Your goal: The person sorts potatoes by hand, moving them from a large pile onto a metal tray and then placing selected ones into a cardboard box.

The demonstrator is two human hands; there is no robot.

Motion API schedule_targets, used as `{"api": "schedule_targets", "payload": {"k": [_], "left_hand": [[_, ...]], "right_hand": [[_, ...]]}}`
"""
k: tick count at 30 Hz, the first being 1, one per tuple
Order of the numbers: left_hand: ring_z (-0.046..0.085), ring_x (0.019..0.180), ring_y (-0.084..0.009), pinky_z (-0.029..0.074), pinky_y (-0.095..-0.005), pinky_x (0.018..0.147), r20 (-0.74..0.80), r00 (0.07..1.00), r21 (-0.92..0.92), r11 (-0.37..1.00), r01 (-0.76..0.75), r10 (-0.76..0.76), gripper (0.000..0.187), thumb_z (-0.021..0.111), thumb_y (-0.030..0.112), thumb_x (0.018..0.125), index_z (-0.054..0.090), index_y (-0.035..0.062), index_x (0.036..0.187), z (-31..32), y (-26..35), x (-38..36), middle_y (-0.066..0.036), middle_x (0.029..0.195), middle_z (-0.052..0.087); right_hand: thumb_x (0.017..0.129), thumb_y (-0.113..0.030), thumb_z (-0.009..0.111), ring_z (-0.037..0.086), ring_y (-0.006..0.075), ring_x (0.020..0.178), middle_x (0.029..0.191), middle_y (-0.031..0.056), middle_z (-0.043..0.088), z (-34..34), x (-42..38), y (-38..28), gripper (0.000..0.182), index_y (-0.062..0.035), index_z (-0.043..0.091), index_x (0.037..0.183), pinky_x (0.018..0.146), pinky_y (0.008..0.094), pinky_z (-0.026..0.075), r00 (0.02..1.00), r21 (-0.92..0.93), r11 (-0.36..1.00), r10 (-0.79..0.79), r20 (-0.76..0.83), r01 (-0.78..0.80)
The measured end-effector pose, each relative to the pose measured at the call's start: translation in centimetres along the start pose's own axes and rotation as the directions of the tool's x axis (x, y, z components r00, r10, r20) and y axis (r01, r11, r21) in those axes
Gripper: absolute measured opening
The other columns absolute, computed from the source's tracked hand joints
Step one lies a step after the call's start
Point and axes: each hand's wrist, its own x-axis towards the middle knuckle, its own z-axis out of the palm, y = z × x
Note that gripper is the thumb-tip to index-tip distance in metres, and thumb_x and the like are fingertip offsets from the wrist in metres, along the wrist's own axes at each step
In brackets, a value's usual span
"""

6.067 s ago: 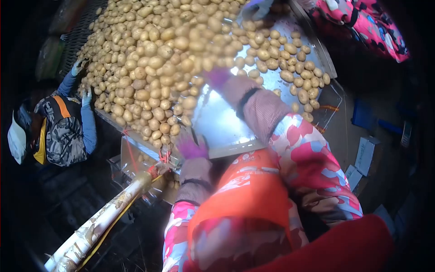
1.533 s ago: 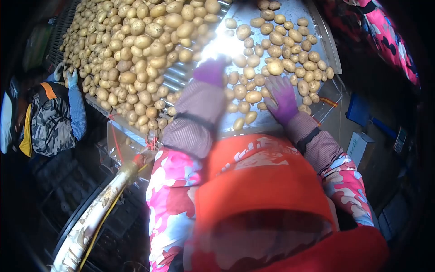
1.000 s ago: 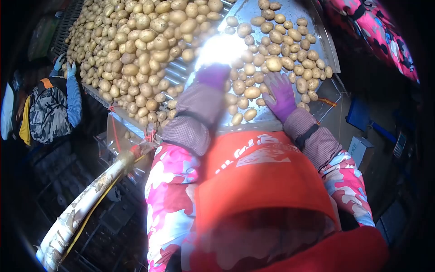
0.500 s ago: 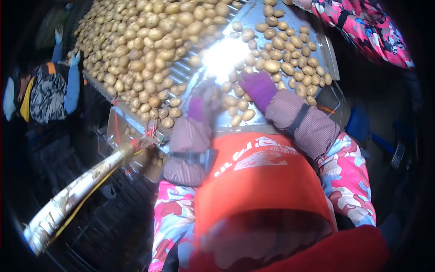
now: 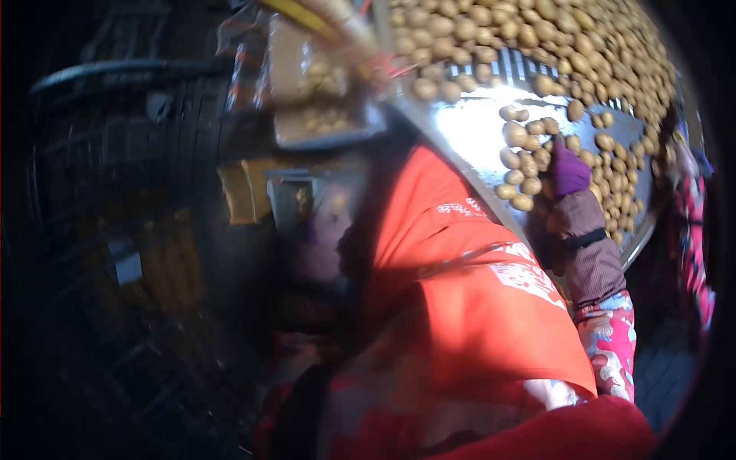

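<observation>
My right hand [image 5: 571, 170], in a purple glove, rests on the metal sorting table among loose potatoes [image 5: 527, 162]. One finger stretches out beside the potatoes; the others are partly hidden, and I see nothing held. My left hand [image 5: 310, 231], also gloved in purple, is low on the left, off the table and beside an open box [image 5: 291, 186]. Shadow and motion blur hide its fingers and anything in them. The metal table [image 5: 474, 126] shines with glare between my apron and the potatoes.
A large potato heap [image 5: 583, 46] covers the far side of the table. At upper left, a pole [image 5: 337, 19] stands over a carton [image 5: 287, 126] with potatoes inside. A brown cardboard box [image 5: 245, 192] is below. Another person's pink patterned sleeve [image 5: 694, 238] shows at the right edge.
The view has swung left, shifting the table to the upper right. My left hand has left the table and moved down to the left. My right hand remains among the potatoes.
</observation>
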Motion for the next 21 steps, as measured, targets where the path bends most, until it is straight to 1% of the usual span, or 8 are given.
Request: {"api": "schedule_targets", "payload": {"k": [3,6,7,9,13,17,19,21], "left_hand": [[0.062,0.087,-0.0262,0.052,-0.0325,0.076,0.313,0.72,-0.602,0.457,0.655,-0.62,0.041,0.071,0.031,0.091,0.061,-0.0004,0.116,-4.8,-1.0,-5.9,-0.009,0.102,0.065],[0.062,0.095,-0.0309,0.052,-0.0401,0.081,-0.127,0.733,-0.548,0.663,0.51,-0.668,0.038,0.064,0.03,0.094,0.06,-0.0008,0.115,3.0,-4.9,-11.9,-0.012,0.102,0.063],[0.062,0.096,-0.0318,0.052,-0.0411,0.081,0.205,0.445,-0.707,0.182,0.684,-0.872,0.037,0.061,0.03,0.095,0.06,-0.0007,0.115,3.3,-5.4,-11.7,-0.013,0.103,0.063],[0.063,0.098,-0.0336,0.053,-0.0431,0.083,0.839,-0.124,-0.417,-0.772,0.48,-0.53,0.036,0.055,0.03,0.097,0.06,-0.0007,0.115,0.2,-7.1,-7.3,-0.014,0.104,0.063],[0.06,0.112,-0.0299,0.052,-0.0417,0.094,0.721,0.688,-0.34,-0.906,0.253,-0.079,0.044,0.054,0.034,0.1,0.049,0.0104,0.136,-7.0,-0.3,3.3,-0.012,0.124,0.06],[0.054,0.117,-0.022,0.049,-0.0445,0.097,0.592,0.762,-0.126,-0.904,0.408,0.262,0.058,0.051,0.039,0.101,0.032,0.0198,0.152,-14.5,9.7,16.6,-0.007,0.145,0.044],[0.059,0.101,-0.0169,0.052,-0.0352,0.086,0.451,0.847,0.059,-0.956,0.287,0.282,0.038,0.058,0.033,0.098,0.052,0.0136,0.131,-11.9,12.4,18.6,-0.004,0.117,0.057],[0.06,0.09,-0.0133,0.052,-0.0271,0.076,0.44,0.876,0.017,-0.977,0.211,0.197,0.021,0.06,0.027,0.096,0.06,0.0105,0.109,-7.7,10.8,18.2,-0.002,0.098,0.06]], "right_hand": [[0.097,-0.029,0.049,0.063,0.0308,0.108,0.118,0.0156,0.064,-0.4,1.0,-1.1,0.039,-0.0107,0.057,0.13,0.09,0.0428,0.051,1.0,-0.094,0.995,-0.025,0.0,0.025],[0.095,-0.029,0.053,0.062,0.0318,0.108,0.118,0.0161,0.064,-1.0,2.1,-1.1,0.04,-0.0106,0.057,0.13,0.09,0.0426,0.051,0.999,-0.125,0.991,-0.045,-0.01,0.044],[0.095,-0.028,0.054,0.062,0.0322,0.108,0.118,0.0163,0.064,-1.3,2.1,-1.1,0.04,-0.0106,0.058,0.131,0.09,0.0426,0.051,0.999,-0.122,0.992,-0.044,-0.016,0.042],[0.094,-0.028,0.057,0.062,0.0328,0.108,0.118,0.0167,0.064,-2.4,2.7,-1.1,0.041,-0.0106,0.058,0.131,0.091,0.0425,0.051,0.998,-0.102,0.994,-0.053,-0.041,0.049],[0.091,-0.027,0.062,0.062,0.0342,0.108,0.118,0.0174,0.064,-8.1,-0.5,-8.1,0.043,-0.0106,0.058,0.131,0.091,0.0423,0.051,0.984,0.086,0.989,-0.111,-0.138,0.124],[0.089,-0.026,0.067,0.062,0.0355,0.108,0.117,0.0181,0.064,-13.3,-7.2,-22.6,0.046,-0.0106,0.059,0.131,0.092,0.0422,0.051,0.902,0.255,0.888,-0.419,0.102,0.383],[0.089,-0.025,0.066,0.061,0.0345,0.112,0.122,0.0193,0.062,-9.4,-7.3,-25.0,0.05,-0.0092,0.054,0.135,0.095,0.0416,0.049,0.712,0.492,0.619,-0.702,-0.002,0.612],[0.089,-0.026,0.066,0.06,0.035,0.111,0.121,0.0179,0.061,-8.7,-7.9,-22.4,0.053,-0.0059,0.051,0.137,0.095,0.0424,0.049,0.743,0.56,0.613,-0.669,-0.009,0.558]]}}
